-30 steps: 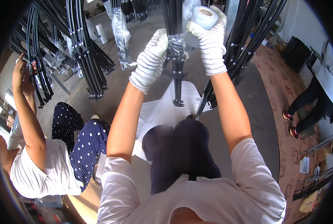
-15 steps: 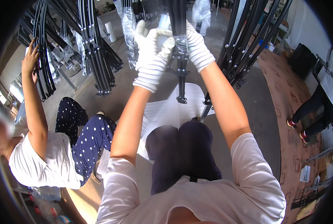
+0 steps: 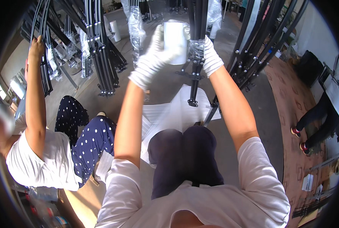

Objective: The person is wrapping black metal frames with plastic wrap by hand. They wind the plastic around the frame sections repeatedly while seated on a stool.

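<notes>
In front of me hangs a bundle of black rods (image 3: 198, 22) with jointed metal fittings at its lower end. Clear plastic film (image 3: 196, 50) is wrapped round it near those fittings. My left hand (image 3: 154, 53), in a white striped glove, is closed on a white roll of film (image 3: 175, 41) held upright just left of the bundle. My right hand (image 3: 212, 57), gloved alike, grips the bundle from its right side; the fingertips are hidden behind the rods.
More black rod bundles hang at the left (image 3: 101, 57) and right (image 3: 249, 45). White sheeting (image 3: 165, 114) lies below, before my knees. At the left a seated person (image 3: 44, 159) reaches up to other rods. Someone in dark trousers (image 3: 317, 114) stands at the far right.
The white roll has come out from behind the bundle into plain view at its left, in my left hand. The bundle and my right hand have shifted slightly right.
</notes>
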Demonstrator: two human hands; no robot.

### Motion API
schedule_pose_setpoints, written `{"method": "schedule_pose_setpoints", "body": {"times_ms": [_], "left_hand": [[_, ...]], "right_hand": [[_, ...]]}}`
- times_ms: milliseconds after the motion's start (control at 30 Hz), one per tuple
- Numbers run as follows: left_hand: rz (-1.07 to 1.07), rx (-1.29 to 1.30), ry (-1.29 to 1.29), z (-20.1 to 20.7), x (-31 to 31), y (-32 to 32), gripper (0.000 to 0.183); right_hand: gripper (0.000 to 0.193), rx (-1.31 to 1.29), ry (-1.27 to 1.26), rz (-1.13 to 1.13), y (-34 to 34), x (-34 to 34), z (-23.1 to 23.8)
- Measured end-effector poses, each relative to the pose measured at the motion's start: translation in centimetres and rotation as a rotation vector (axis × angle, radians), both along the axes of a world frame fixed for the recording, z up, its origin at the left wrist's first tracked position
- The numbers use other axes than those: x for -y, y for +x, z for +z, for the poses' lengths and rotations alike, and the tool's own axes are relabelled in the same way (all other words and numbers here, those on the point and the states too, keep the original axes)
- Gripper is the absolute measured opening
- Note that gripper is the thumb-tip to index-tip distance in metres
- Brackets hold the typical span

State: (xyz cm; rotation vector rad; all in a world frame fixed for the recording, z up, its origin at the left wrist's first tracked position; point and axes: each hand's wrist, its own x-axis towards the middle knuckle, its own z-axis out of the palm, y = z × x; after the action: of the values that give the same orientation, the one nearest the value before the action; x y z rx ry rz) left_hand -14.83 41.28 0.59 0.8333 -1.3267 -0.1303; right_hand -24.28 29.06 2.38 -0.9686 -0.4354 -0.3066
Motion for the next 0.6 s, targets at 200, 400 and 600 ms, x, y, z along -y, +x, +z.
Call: {"method": "schedule_pose_setpoints", "body": {"times_ms": [200, 400, 600], "left_hand": [[-0.283, -0.329, 0.229, -0.3, -2.0, -1.6, 0.049], [-0.408, -0.461, 0.211, -1.2, -3.7, -2.2, 0.048], [-0.3, -0.304, 0.055, -4.4, -3.4, 0.7, 0.078]], "right_hand": [[0.038, -0.119, -0.222, -0.563, -3.1, -2.8, 0.4], [0.045, -0.009, -0.503, -0.636, -5.0, -3.9, -4.5], [0.04, -0.079, -0.324, -0.525, -5.7, -3.6, -4.9]]}}
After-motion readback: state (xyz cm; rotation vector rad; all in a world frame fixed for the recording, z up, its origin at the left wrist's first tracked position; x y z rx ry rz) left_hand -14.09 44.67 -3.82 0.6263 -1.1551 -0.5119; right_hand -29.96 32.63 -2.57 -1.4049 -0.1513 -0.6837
